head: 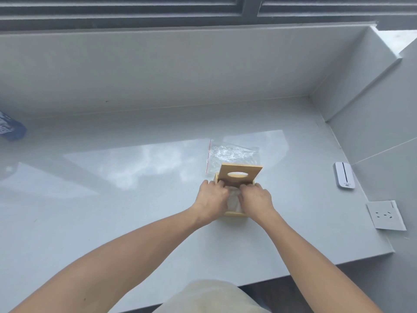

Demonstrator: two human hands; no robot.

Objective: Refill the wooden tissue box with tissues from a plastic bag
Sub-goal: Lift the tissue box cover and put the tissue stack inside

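A small wooden tissue box [234, 213] stands on the pale grey counter, its hinged lid [240, 175] with an oval hole raised upright at the back. White tissues [234, 198] show inside the open box between my hands. My left hand [212, 197] rests on the box's left side with fingers curled over the tissues. My right hand [256, 198] does the same on the right side. Just behind the box lies a clear, crumpled plastic zip bag [230, 154] with a red strip along its left edge, flat on the counter.
A blue printed packet [11, 129] lies at the far left of the counter [135, 211]. On the right wall sit a white device [344, 178] and a wall socket [385, 214]. The counter's front edge runs near my body; a grey backsplash rises behind.
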